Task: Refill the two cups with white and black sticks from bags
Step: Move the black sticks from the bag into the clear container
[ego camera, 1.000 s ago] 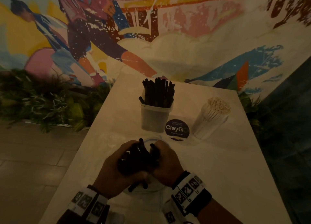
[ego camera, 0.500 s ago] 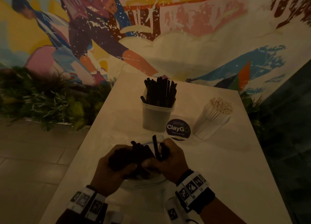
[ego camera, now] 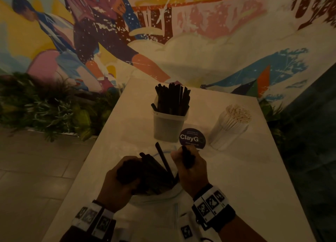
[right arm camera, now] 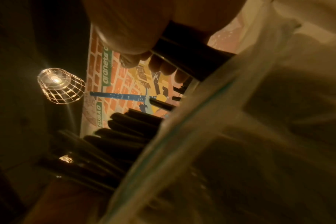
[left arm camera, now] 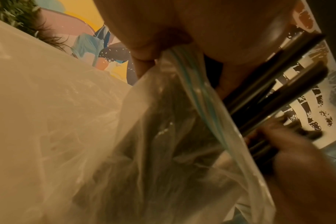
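On the near part of the table lies a clear zip bag (ego camera: 154, 201). My left hand (ego camera: 125, 176) grips a bundle of black sticks (ego camera: 152, 172) poking out of the bag's mouth, and the left wrist view shows its fingers (left arm camera: 144, 60) also pinching the bag's zip edge (left arm camera: 192, 84). My right hand (ego camera: 189, 161) holds a few black sticks (right arm camera: 192, 60) just right of that bundle. One black stick (ego camera: 162, 158) leans up between the hands. Further back stand the cup of black sticks (ego camera: 170, 125) and the cup of white sticks (ego camera: 227, 130).
A round dark "ClayGo" sticker (ego camera: 192, 138) lies on the white table (ego camera: 245, 178) between the two cups. Plants (ego camera: 45, 110) run along the floor at left under a painted wall. A wire-cage lamp (right arm camera: 59, 86) hangs overhead.
My hands have drawn apart. The right hand moved right and forward with a few sticks, and the left stayed on the bundle. One stick now stands free between them.
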{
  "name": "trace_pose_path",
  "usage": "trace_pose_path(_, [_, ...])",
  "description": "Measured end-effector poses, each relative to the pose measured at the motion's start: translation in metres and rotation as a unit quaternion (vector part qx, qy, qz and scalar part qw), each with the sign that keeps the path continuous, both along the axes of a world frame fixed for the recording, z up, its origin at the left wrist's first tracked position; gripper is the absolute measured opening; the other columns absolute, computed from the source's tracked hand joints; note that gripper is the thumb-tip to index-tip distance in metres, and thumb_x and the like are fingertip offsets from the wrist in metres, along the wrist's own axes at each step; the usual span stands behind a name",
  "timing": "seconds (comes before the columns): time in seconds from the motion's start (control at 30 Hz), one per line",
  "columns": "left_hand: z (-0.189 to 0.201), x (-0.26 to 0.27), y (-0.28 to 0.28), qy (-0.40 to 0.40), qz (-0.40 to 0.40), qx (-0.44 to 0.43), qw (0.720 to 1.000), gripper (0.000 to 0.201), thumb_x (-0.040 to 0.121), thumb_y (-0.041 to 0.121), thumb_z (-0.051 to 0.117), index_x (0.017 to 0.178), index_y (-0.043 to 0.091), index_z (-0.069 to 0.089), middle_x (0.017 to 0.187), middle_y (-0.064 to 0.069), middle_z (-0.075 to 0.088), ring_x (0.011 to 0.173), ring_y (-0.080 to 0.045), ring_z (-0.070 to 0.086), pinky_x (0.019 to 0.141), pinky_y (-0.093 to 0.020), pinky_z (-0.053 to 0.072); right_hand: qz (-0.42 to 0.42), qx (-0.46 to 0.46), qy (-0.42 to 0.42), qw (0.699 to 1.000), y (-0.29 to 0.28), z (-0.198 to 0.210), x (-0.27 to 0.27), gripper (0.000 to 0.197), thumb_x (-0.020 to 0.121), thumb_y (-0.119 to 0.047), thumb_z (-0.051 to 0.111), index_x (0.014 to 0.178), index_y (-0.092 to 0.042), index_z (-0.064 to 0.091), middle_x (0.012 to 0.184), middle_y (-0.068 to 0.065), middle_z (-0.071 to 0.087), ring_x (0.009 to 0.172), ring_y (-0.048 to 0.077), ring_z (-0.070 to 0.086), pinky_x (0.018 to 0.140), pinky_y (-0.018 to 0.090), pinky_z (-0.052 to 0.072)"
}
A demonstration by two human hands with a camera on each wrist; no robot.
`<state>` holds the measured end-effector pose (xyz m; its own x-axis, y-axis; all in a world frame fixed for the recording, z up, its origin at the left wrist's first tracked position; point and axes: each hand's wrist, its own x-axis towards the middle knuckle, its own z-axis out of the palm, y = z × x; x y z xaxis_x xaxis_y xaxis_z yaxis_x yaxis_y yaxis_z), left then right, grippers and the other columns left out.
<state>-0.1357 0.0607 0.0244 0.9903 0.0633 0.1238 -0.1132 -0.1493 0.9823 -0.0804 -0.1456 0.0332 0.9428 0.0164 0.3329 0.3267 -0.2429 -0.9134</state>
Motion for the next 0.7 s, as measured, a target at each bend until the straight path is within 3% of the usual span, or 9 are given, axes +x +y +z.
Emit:
trace_pose_path(0.1, [0.004, -0.001, -0.003, -0.009, -0.002, 0.009, 1.000, 0.038, 0.063, 0.037, 0.065, 0.097, 0.053, 0.060, 0.102, 0.014, 0.066, 0.098, -0.013, 0.064, 0.090, -0.035, 0.053, 0.001, -0.027, 0.040, 0.999, -0.004, -0.019, 0.001, 0.028, 0.081, -0.048, 0.057, 0.082, -0.020, 0.055, 0.073, -0.014, 0.061, 0.065, 0.002, 0.058, 0.063, 0.019, 0.047])
trace_pose_path(0.23, [-0.001, -0.004, -0.001, -0.007, -0.001, 0.012, 1.000, 0.035, 0.067, 0.034, 0.066, 0.100, 0.042, 0.062, 0.101, 0.008, 0.067, 0.099, -0.022, 0.064, 0.089, -0.050, 0.052, -0.004, -0.003, 0.008, 1.000, -0.005, -0.010, 0.000, 0.028, 0.080, -0.040, 0.062, 0.081, -0.012, 0.057, 0.073, -0.013, 0.062, 0.066, 0.002, 0.059, 0.064, 0.016, 0.047])
trace_pose_path(0.3, [-0.002, -0.005, -0.001, -0.003, 0.003, 0.007, 1.000, 0.034, 0.067, 0.035, 0.066, 0.100, 0.044, 0.062, 0.101, 0.008, 0.067, 0.100, -0.023, 0.064, 0.090, -0.050, 0.052, -0.015, 0.016, -0.008, 1.000, -0.004, -0.005, -0.002, 0.029, 0.080, -0.037, 0.064, 0.081, -0.010, 0.056, 0.074, -0.007, 0.062, 0.066, 0.005, 0.060, 0.064, 0.020, 0.050])
trace_pose_path(0.43, [0.002, -0.005, -0.004, -0.021, 0.001, 0.025, 0.999, 0.036, 0.065, 0.037, 0.064, 0.097, 0.052, 0.060, 0.101, 0.015, 0.066, 0.097, -0.009, 0.064, 0.088, -0.031, 0.054, 0.011, -0.032, 0.066, 0.997, -0.004, -0.020, -0.006, 0.028, 0.080, -0.032, 0.068, 0.077, -0.008, 0.053, 0.066, -0.002, 0.057, 0.061, 0.005, 0.055, 0.062, 0.029, 0.049])
trace_pose_path(0.5, [0.003, -0.005, -0.005, -0.026, -0.002, 0.029, 0.999, 0.037, 0.065, 0.037, 0.063, 0.097, 0.055, 0.059, 0.101, 0.016, 0.066, 0.096, -0.009, 0.064, 0.085, -0.031, 0.053, 0.024, -0.082, 0.112, 0.990, -0.006, -0.028, -0.010, 0.025, 0.082, -0.025, 0.070, 0.075, -0.009, 0.052, 0.062, -0.004, 0.055, 0.060, 0.006, 0.054, 0.061, 0.033, 0.048])
trace_pose_path(0.57, [0.003, -0.006, -0.004, -0.033, -0.002, 0.037, 0.999, 0.037, 0.066, 0.038, 0.063, 0.098, 0.055, 0.059, 0.102, 0.016, 0.066, 0.096, -0.010, 0.064, 0.086, -0.032, 0.053, 0.025, -0.092, 0.110, 0.989, -0.007, -0.030, -0.012, 0.022, 0.083, -0.018, 0.070, 0.074, -0.009, 0.053, 0.061, -0.005, 0.055, 0.059, 0.005, 0.054, 0.060, 0.027, 0.047])
trace_pose_path(0.7, [0.002, -0.007, -0.005, -0.037, 0.000, 0.024, 0.999, 0.038, 0.064, 0.037, 0.064, 0.096, 0.056, 0.059, 0.100, 0.019, 0.067, 0.094, -0.006, 0.064, 0.085, -0.020, 0.052, 0.028, -0.094, 0.106, 0.990, -0.011, -0.031, -0.011, 0.020, 0.082, -0.015, 0.070, 0.073, -0.007, 0.054, 0.062, -0.007, 0.055, 0.060, 0.004, 0.054, 0.058, 0.019, 0.045])
